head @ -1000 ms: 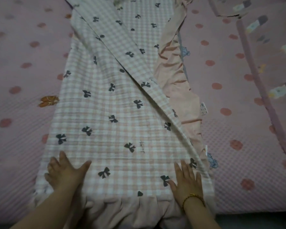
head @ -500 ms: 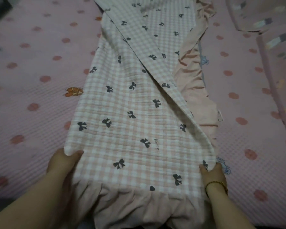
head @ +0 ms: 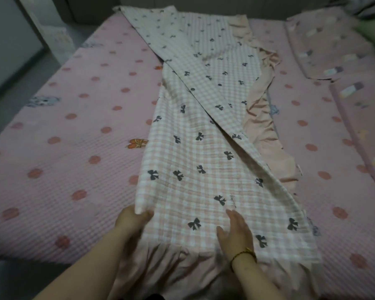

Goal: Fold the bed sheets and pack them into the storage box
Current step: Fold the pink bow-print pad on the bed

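1. The sheet (head: 188,187) lies on the bed (head: 74,148) as a long strip running away from me, a little right of the bed's middle; it is pink-and-white check with dark bows.
2. My left hand (head: 131,220) grips the sheet's near left corner; the fingers curl under the edge, and the corner stands a little above the bed; I cannot tell where the thumb lies, since the picture is blurred there.
3. My right hand (head: 236,233) rests flat on the sheet near its near edge, palm down; the fingers are straight and slightly spread, and they hold nothing; a bracelet (head: 244,254) sits on that wrist.
4. A flap (head: 204,68) of the sheet is folded across on a slant, from the far left down toward the near right; it lies on top of the layer that I press.
5. A plain pink ruffle (head: 266,131) shows along the sheet's right side, bunched and wavy; more of it hangs over the near edge of the bed, between my arms.
6. The bed has a pink dotted cover; an orange bow (head: 136,143) on it lies just beside the sheet's left edge.
7. Pillows (head: 325,40) lie at the far right, apart from the sheet.
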Demonstrator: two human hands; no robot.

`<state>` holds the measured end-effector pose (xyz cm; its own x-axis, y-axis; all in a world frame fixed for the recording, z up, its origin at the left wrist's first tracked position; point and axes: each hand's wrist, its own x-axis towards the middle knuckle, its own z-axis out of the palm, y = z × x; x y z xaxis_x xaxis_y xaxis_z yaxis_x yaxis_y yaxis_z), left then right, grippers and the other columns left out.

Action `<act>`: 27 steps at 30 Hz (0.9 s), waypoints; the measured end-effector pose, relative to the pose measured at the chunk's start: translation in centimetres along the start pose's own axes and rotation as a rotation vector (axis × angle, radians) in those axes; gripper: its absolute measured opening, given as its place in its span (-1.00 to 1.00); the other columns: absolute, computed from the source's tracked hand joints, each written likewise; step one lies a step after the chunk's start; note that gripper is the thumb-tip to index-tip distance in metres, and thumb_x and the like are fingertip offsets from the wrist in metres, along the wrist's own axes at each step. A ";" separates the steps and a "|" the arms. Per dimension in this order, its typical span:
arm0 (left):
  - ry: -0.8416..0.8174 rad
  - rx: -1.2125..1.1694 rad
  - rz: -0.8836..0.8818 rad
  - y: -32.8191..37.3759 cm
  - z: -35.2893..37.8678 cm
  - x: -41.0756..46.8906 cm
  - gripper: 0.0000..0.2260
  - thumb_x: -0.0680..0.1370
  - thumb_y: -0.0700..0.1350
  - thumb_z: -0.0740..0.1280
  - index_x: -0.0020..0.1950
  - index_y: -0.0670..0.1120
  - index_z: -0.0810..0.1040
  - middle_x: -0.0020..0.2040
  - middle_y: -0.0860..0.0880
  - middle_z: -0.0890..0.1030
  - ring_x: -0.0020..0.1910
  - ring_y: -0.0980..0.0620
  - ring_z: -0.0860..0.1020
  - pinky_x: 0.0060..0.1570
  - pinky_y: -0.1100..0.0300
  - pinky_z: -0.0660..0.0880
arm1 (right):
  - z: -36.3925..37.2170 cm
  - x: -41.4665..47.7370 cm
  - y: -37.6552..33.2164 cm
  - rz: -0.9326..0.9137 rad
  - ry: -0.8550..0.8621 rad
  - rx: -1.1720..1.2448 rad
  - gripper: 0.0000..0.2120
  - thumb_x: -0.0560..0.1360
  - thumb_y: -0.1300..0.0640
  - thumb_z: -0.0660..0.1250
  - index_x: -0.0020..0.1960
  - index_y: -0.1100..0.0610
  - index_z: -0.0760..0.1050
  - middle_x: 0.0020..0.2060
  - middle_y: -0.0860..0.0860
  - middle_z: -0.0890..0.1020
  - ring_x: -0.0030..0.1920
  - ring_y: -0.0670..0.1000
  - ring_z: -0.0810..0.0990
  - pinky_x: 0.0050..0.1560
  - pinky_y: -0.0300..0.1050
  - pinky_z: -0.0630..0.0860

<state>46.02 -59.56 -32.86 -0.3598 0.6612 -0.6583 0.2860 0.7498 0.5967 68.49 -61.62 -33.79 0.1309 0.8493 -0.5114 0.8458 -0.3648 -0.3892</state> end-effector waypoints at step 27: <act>-0.478 1.397 1.432 1.0 -9.1 20.0 -0.51 0.58 -0.16 -0.06 0.51 0.08 0.02 0.53 -0.02 0.01 0.52 -0.01 -0.03 0.44 0.10 -0.11 | 20.0 3.8 -22.3 0.354 -0.051 -0.073 -0.46 0.62 0.09 0.02 0.51 0.21 -0.10 0.51 0.18 -0.02 0.50 0.13 0.01 0.47 0.02 0.05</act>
<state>31.07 -45.79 -41.27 0.8332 0.4501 -0.3213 0.5162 -0.8415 0.1596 39.72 -57.89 -42.39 0.3977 0.6543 -0.6432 0.7876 -0.6031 -0.1265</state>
